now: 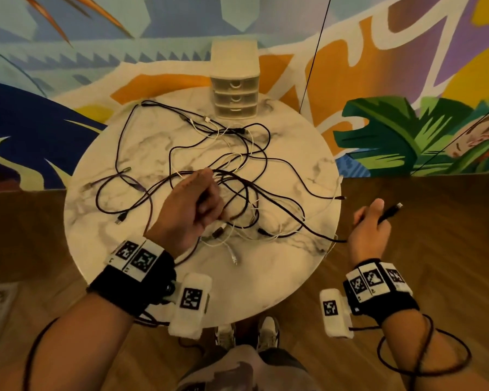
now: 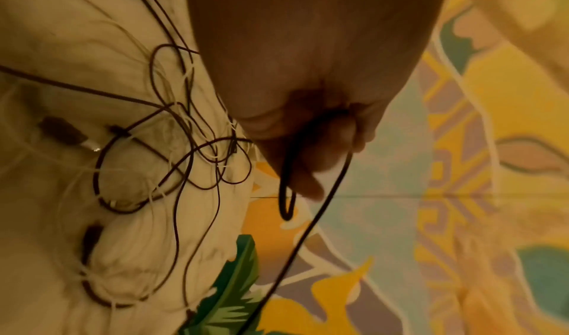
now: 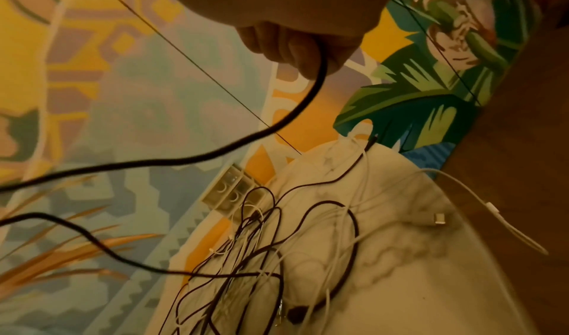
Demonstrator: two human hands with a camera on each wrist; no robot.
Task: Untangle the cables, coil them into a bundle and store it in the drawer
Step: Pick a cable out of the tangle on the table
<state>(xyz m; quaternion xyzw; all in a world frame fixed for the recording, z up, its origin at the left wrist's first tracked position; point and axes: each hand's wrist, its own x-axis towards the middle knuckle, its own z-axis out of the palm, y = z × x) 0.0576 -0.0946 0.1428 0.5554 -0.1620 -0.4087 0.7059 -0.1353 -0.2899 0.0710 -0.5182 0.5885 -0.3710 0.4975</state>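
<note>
A tangle of black and white cables (image 1: 237,176) sprawls over the round marble table (image 1: 280,263). My left hand (image 1: 201,201) hovers over the middle of the tangle, fingers curled round a black cable; in the left wrist view a black cable loop (image 2: 286,194) hangs from the left hand's fist (image 2: 311,140). My right hand (image 1: 370,221) is off the table's right edge and grips one black cable near its plug (image 1: 393,211); that black cable (image 3: 307,96) runs down from the right hand's fingers (image 3: 295,48). The small beige drawer unit (image 1: 235,91) stands at the table's far edge, all drawers closed.
A white cable with a plug (image 3: 438,218) hangs over the right edge of the table. Loose plug ends lie at the left (image 1: 119,220). Painted mural walls stand close behind the table. Wooden floor (image 1: 435,221) surrounds it, with my shoes below the near edge.
</note>
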